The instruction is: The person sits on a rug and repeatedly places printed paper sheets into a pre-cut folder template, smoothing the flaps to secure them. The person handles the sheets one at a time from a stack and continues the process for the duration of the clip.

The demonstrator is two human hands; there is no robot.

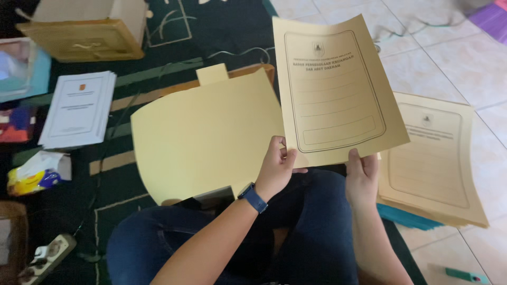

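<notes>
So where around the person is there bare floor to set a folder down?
Bare tile lies beyond the stack of folders, toward the upper right. Dark rug between the tissue pack and the person's knee is partly free. The upper left is crowded: white booklets, a cardboard box.

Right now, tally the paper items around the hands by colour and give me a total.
Yellow, 3: open folder cover held by both hands, blank tabbed folder flap, pile of printed folder covers on the floor
White, 1: stack of stapled documents
Teal, 1: sheets under the pile
Total: 5

Left hand and right hand pinch the held cover's bottom edge.
</notes>
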